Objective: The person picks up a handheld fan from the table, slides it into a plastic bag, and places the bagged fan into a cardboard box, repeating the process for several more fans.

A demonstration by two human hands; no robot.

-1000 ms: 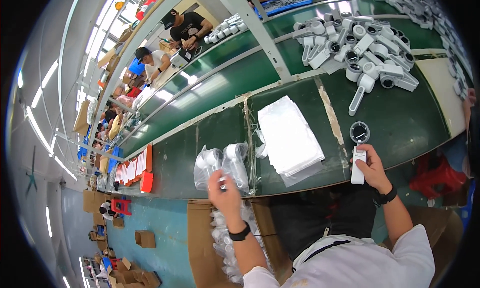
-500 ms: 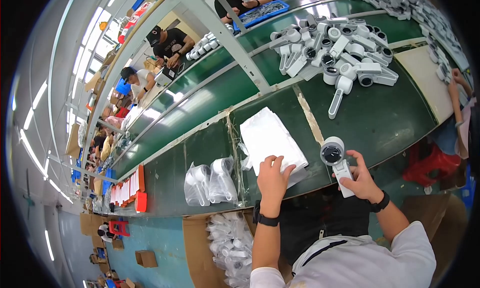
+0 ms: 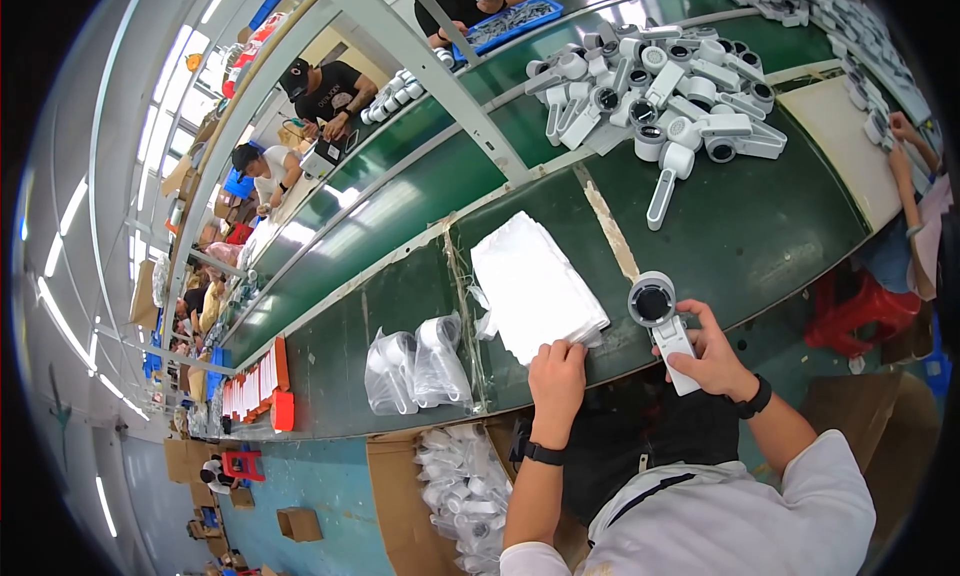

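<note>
My right hand (image 3: 715, 361) is wrapped round the handle of a white handheld fan (image 3: 672, 342), whose round head with a dark centre points away from me. A stack of thin white plastic bags (image 3: 535, 286) lies flat on the green table in front of me. At its near edge is my left hand (image 3: 558, 388), fingers together and curled on the bags; the fingertips are partly hidden. To the left of the stack, two fans in clear bags (image 3: 442, 364) lie side by side. A large heap of unbagged fans (image 3: 690, 101) covers the table's far right.
Below the table edge, a cardboard box (image 3: 392, 501) holds several bagged fans (image 3: 465, 486). Orange-edged white cards (image 3: 258, 386) stand at the left end. A metal post (image 3: 440, 81) rises beyond the table. Co-workers sit across the line, and another person's hands (image 3: 905, 146) work at far right.
My left hand has gone from spread fingers above the bags to closed fingers at their near edge. The fan in my right hand has shifted slightly left, its head turned a little.
</note>
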